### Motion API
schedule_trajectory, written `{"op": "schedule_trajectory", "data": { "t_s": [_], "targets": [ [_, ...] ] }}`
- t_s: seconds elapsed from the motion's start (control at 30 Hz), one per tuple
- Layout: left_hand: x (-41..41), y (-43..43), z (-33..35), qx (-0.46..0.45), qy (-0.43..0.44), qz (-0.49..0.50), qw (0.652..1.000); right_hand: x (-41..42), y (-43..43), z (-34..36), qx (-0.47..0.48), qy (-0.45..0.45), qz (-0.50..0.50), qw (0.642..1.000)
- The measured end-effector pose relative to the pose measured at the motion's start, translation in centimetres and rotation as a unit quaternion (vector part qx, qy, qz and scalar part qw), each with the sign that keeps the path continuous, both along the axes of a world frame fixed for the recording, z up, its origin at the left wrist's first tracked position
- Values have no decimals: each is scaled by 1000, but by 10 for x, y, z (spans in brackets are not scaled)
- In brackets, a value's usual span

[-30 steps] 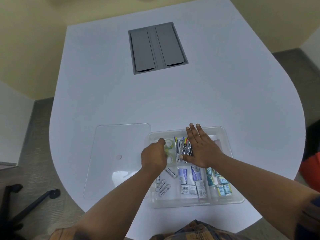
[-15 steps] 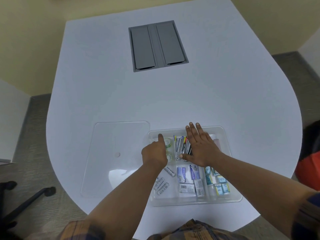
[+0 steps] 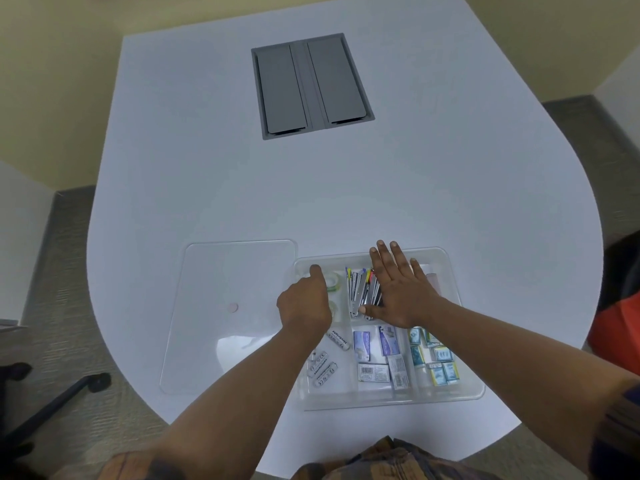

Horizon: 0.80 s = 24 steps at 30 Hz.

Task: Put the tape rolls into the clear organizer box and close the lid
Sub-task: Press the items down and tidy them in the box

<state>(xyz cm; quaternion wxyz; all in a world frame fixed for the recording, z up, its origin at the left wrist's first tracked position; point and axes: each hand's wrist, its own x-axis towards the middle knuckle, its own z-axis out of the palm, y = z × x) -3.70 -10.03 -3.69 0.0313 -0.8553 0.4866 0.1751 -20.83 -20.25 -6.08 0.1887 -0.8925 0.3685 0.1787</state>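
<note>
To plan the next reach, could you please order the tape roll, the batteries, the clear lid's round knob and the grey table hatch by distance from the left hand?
1. Tape roll, touching the left hand.
2. Batteries, below.
3. Lid knob, left.
4. Grey hatch, far end.

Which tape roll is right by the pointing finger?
The far tape roll, with green on it, beside the left hand. The near tape roll sits mostly behind that hand.

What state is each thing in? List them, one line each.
organizer box: open, lid off
lid: flat on the table, left of the box
tape rolls: inside the box's far-left compartment
left hand: loosely curled over the tape rolls
right hand: flat, fingers spread, on the pens
pens: lying in their compartment
floor hatch in table: closed
</note>
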Motion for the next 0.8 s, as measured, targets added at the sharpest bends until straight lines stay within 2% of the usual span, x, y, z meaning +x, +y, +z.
{"op": "schedule_trajectory", "data": {
  "t_s": [0.23,0.43,0.57,0.8],
  "targets": [
    [8,18,4,-52,100,-40,993,2,0,3,9,11,0,1000],
    [15,11,2,-14,134,3,991,2,0,3,16,13,-4,1000],
    [22,7,8,-63,107,19,992,3,0,4,17,13,-7,1000],
    [20,3,4,25,90,-4,996,2,0,5,21,17,-9,1000]
  ]
}}
